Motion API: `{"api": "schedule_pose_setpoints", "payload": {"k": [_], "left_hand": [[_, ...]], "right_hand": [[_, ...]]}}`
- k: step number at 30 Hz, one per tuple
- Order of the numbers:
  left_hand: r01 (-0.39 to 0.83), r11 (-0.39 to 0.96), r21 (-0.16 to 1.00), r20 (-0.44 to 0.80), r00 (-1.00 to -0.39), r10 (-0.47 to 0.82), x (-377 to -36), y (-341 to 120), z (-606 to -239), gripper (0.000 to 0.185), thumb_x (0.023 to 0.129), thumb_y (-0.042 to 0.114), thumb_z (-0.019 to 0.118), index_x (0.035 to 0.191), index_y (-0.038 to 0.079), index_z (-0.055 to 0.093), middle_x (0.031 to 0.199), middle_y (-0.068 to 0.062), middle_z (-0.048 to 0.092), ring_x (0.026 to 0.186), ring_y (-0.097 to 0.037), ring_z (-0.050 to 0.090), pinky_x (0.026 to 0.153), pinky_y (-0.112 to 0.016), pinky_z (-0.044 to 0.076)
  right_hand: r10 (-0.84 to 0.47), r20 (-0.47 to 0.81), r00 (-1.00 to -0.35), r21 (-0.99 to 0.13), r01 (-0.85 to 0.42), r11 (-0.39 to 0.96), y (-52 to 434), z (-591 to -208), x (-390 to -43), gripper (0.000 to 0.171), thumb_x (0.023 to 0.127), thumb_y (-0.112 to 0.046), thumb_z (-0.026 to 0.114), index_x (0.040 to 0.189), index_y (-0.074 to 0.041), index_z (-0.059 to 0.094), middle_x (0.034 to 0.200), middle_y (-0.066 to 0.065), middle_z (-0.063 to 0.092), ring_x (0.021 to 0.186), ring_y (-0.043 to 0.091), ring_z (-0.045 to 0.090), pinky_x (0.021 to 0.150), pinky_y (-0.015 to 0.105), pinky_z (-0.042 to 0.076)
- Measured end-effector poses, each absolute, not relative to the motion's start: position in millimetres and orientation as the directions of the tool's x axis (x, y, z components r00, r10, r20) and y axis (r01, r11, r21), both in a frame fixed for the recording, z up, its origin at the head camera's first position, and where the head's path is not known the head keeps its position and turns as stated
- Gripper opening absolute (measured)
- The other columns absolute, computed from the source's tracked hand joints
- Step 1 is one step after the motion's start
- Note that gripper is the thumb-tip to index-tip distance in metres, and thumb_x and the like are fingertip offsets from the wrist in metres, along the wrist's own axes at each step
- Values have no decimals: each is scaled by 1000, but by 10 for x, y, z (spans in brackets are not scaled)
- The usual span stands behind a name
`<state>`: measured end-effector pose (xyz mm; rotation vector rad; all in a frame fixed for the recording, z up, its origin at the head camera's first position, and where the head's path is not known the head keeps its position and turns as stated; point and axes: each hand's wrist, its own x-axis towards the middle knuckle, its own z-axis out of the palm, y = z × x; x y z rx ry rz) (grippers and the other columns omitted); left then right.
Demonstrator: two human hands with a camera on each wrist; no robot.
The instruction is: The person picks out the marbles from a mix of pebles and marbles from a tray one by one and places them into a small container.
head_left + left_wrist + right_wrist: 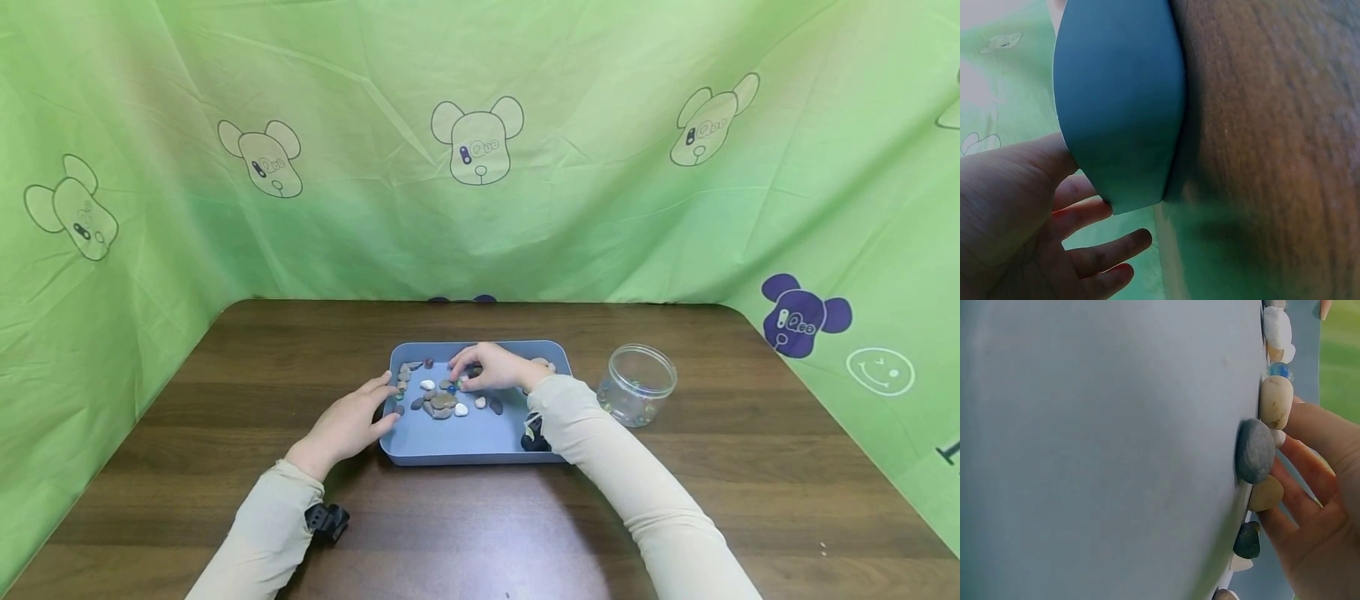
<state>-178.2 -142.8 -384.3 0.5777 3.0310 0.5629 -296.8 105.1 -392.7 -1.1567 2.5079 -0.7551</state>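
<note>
A blue tray (480, 446) holds pebbles in grey, brown and white, with some glass marbles among them. My left hand (348, 421) rests at the tray's left rim with fingers spread, and the fingertips reach just over it. In the left wrist view its fingers lie along the outer wall (1122, 94). My right hand (491, 367) reaches down into the tray's middle, thumb and forefinger curved around a blue marble (453, 388) and its neighbours. Pebbles such as a dark grey one (1255, 451) hide its fingertips in the right wrist view; I cannot tell whether they pinch anything.
Right of the tray stands a clear round jar (637, 387) without a lid, with some marbles at its bottom. A cluster of flat brown pebbles (442, 402) lies just in front of my right hand. A green printed cloth (480, 233) hangs behind the wooden table (225, 392).
</note>
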Motion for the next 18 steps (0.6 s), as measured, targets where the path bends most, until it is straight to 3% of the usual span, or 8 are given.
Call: {"api": "schedule_pose_setpoints", "payload": {"k": [18], "left_hand": [[354,867,351,55,-932,358,-1800,-1424,-3863,45,91,26,58,129,1,54,147,-16,39,128,-34,47,99,-47,44]], "right_hand": [[-752,-20,-658,-576,-608,547,1067,-3893,-2971,15,84,-12,66,98,-8,71,128,14,60,124,30,52,107,41,40]]}}
